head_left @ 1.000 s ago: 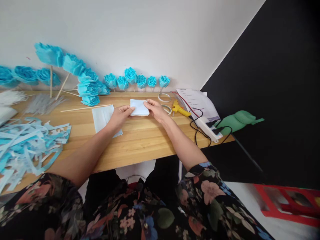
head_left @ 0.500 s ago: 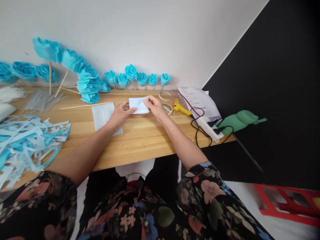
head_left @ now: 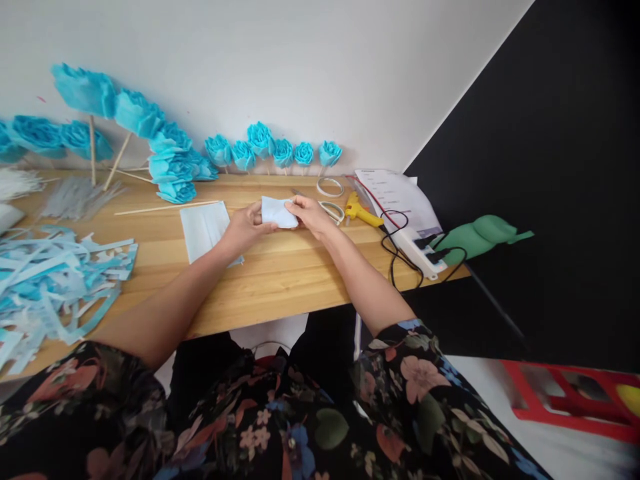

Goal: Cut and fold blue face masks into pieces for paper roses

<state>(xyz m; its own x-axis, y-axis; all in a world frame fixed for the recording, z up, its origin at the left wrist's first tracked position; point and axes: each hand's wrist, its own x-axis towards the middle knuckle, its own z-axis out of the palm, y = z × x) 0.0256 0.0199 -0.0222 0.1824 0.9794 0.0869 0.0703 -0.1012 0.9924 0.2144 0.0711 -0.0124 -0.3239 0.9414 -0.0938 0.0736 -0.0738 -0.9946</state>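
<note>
Pale cloth (head_left: 277,213) | left hand (head_left: 244,229): thumb now shifted to lower edge | right hand (head_left: 313,216): thumb near right end | grip: both pinching cloth | work: readjustment, seemingly unfinished

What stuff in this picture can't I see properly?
Back of the folded pale piece, head view: hidden by its own front.
Some fingertips of the right hand, head view: behind that piece.
Part of the flat pale sheet, head view: covered by the left hand.
Words on the printed paper, head view: too small.
Leftmost blue flower, head view: cut off by the left edge.
</note>
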